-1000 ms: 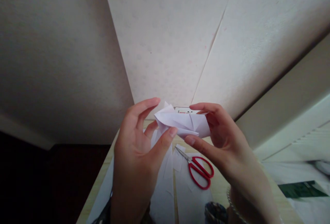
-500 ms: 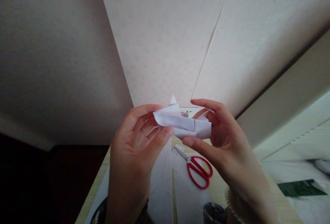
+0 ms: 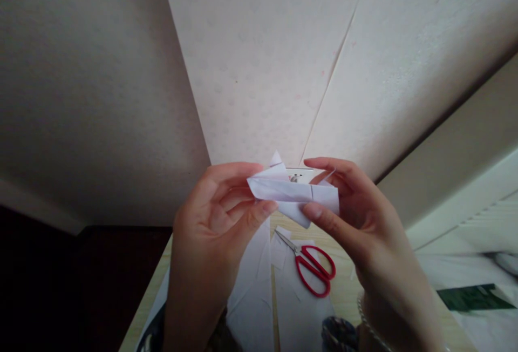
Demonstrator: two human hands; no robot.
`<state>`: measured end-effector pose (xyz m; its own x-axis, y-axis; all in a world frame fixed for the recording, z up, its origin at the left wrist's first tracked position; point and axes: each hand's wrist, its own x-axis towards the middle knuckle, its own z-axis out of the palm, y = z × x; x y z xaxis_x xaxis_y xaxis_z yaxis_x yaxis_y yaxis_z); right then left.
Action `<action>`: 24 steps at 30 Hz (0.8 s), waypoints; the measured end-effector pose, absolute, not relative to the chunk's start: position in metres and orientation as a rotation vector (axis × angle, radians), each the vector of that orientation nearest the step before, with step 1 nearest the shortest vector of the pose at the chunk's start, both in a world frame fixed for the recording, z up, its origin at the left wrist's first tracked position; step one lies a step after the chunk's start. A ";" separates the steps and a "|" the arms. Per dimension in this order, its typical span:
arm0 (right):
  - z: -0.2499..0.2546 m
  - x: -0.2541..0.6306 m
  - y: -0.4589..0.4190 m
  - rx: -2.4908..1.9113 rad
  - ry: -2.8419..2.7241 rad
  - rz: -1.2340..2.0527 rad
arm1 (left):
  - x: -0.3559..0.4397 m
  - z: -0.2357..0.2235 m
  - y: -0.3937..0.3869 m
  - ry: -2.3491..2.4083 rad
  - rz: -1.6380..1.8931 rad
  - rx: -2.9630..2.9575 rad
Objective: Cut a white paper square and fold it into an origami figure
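Observation:
A folded white paper piece [image 3: 293, 191], with pointed flaps standing up at its back, is held in the air above the table. My left hand [image 3: 218, 222] pinches its left end, thumb in front and fingers behind. At the right end, my right hand [image 3: 356, 217] has its thumb pressed on the lower front face; its index finger is raised clear of the paper and its other fingers are partly hidden behind. Below lie red-handled scissors [image 3: 315, 271] on white paper, their blades pointing up and left.
White paper sheets [image 3: 253, 292] and small scraps [image 3: 280, 252] cover part of the light wooden table [image 3: 343, 265]. A patterned wall [image 3: 263, 71] rises just behind. To the right, a green item [image 3: 475, 297] rests on a white surface.
My right thumb has moved right and up onto the paper's front face. The paper's lower flap now hangs further down. Both hands and the paper sit slightly further right in view.

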<state>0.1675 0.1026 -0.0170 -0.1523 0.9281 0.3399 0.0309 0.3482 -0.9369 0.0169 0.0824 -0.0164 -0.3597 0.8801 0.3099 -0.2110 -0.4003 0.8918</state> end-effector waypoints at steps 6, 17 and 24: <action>-0.015 0.168 0.102 -0.883 -1.464 1.048 | 0.010 -0.014 0.078 1.220 1.758 1.200; -0.016 0.170 0.102 -0.863 -1.421 1.116 | 0.008 -0.015 0.074 1.316 1.764 1.218; -0.017 0.169 0.101 -0.856 -1.403 1.086 | 0.009 -0.014 0.073 1.292 1.763 1.197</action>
